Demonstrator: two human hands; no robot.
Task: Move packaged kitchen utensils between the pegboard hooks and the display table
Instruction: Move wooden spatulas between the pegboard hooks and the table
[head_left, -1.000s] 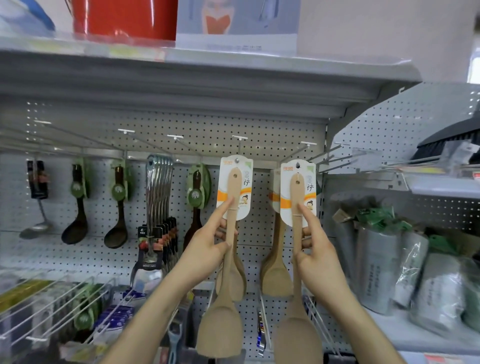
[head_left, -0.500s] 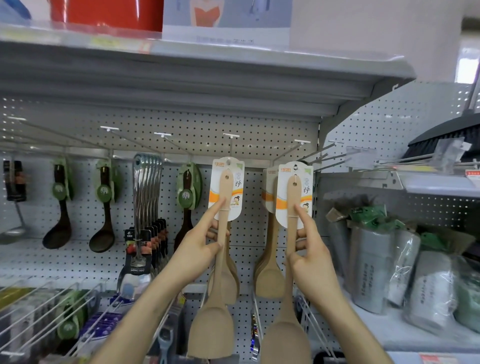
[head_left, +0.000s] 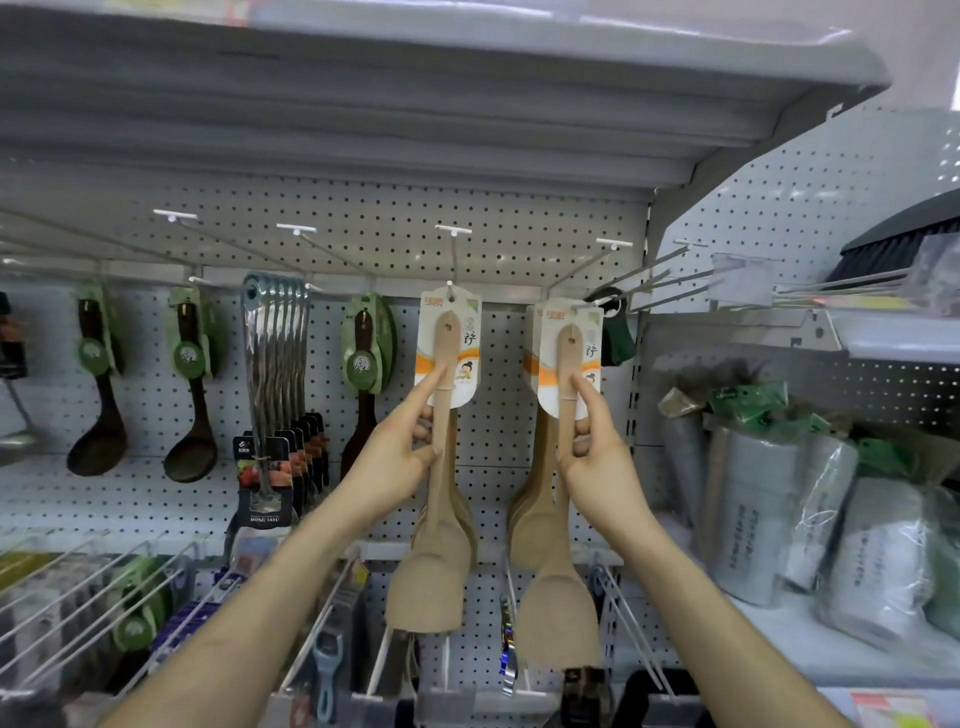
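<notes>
The left hand (head_left: 395, 457) holds a pale wooden spatula on a white-and-orange backing card (head_left: 445, 467) by its upper handle; its grip is pinching the shaft between thumb and curled fingers, index finger laid straight up the card; the right hand (head_left: 597, 462) holds a second matching carded spatula (head_left: 563, 519) the same way. Both hang upright before the grey perforated pegboard (head_left: 363, 228), card tops at the tips of the metal hooks (head_left: 451, 288), with more spatulas (head_left: 524, 519) behind; whether the holes are threaded I cannot tell. They look light, stiff and dry, not slippery; the thin card may tear at its hole, so the handle just below it seems the safest hold.
</notes>
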